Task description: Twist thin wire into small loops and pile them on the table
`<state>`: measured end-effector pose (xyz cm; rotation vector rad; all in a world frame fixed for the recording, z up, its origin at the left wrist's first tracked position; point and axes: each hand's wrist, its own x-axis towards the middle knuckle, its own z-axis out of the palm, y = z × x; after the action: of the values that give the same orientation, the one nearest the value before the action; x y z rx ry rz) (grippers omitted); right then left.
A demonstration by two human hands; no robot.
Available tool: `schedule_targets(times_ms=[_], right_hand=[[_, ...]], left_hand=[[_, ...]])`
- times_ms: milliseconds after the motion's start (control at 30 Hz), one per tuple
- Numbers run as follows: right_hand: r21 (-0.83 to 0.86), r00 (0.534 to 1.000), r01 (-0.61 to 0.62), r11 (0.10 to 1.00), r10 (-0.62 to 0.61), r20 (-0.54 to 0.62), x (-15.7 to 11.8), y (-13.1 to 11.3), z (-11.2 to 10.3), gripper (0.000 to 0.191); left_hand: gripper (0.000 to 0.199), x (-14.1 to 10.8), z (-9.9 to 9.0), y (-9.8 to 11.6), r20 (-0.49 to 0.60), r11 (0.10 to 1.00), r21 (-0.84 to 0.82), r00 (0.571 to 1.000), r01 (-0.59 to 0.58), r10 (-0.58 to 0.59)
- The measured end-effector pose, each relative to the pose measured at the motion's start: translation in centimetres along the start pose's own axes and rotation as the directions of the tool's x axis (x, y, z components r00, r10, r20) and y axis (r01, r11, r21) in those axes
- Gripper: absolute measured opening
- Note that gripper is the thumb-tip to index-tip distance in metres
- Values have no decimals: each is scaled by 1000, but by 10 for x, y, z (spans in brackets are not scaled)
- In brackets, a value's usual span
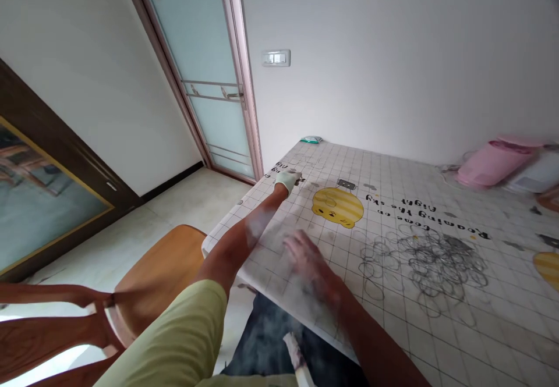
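My left hand [288,180] is stretched out to the far left part of the table, in what looks like a pale glove. Its fingers look curled against the tablecloth [349,294]; what they hold, if anything, I cannot make out. Nearer to me, my bare right hand [305,254] is blurred, its fingers apart over the cloth and nothing visible in them. The cloth has a grid, black lettering, a yellow bear balloon print [338,206] and dark scribbled loops [437,265]. At the bottom, a cigarette [297,355] with a long ash points forward, with smoke drifting around my forearms.
A green and white packet [311,139] lies at the table's far corner. Against the wall at right are a pink container [495,163] and a whitish one [535,169]. A wooden chair [161,265] stands left of the table. Beyond is a glass-panelled door [213,113].
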<state>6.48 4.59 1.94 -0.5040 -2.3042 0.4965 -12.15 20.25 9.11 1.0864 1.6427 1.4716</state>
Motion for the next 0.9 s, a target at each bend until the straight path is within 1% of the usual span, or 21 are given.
schedule_targets(times_ms=[33,67,100,133,167,200,233,267,333,400,467,533,633,700,800,867,900], right_hand=[[6,993,-33,999,34,-115,4,3,-8,23],[18,969,-69,997,71,-238,8,7,-17,21],[35,930,-115,993,120,-348,14,12,-27,20],[76,884,-181,981,196,-425,21,16,-38,20],[133,836,-242,961,276,-475,28,20,-48,22],[196,801,-291,936,350,-485,35,24,-58,26],[258,776,-328,909,415,-474,42,27,-67,31],[323,766,-349,880,466,-443,48,29,-74,34],[448,763,-346,825,525,-377,58,31,-83,39],[546,777,-302,781,534,-333,63,32,-88,41],[602,783,-262,754,531,-324,63,33,-90,40],[625,767,-250,740,545,-339,59,35,-92,36],[652,720,-244,718,585,-374,48,39,-96,31],[670,702,-227,707,596,-391,41,42,-100,30],[710,682,-187,679,610,-403,33,48,-107,29],[742,682,-165,649,619,-390,28,53,-113,27],[752,691,-165,638,619,-373,26,55,-117,27]], left_hand=[[22,-5,-3,-1,-6,999,-37,1000,-11,11],[21,-11,-6,-1,-10,998,-61,1000,-28,28],[22,-18,-8,-1,-13,995,-88,999,-47,46],[23,-26,-9,1,-16,990,-127,998,-65,63],[24,-33,-10,2,-18,982,-172,997,-82,80],[25,-41,-11,4,-15,968,-230,995,-98,97],[25,-49,-10,6,-7,952,-282,993,-117,120],[26,-56,-9,8,4,937,-323,990,-135,144],[25,-68,-5,10,31,923,-346,982,-167,189],[23,-76,3,11,68,933,-313,975,-181,212],[22,-82,12,10,128,950,-255,967,-182,220],[21,-85,22,11,193,963,-197,956,-182,220],[20,-88,35,13,266,976,-139,943,-169,201],[18,-89,42,15,322,979,-136,928,-151,188],[20,-90,48,17,409,977,-177,894,-118,182],[22,-91,49,16,467,976,-200,868,-83,170],[23,-92,49,15,499,977,-203,853,-58,154]])
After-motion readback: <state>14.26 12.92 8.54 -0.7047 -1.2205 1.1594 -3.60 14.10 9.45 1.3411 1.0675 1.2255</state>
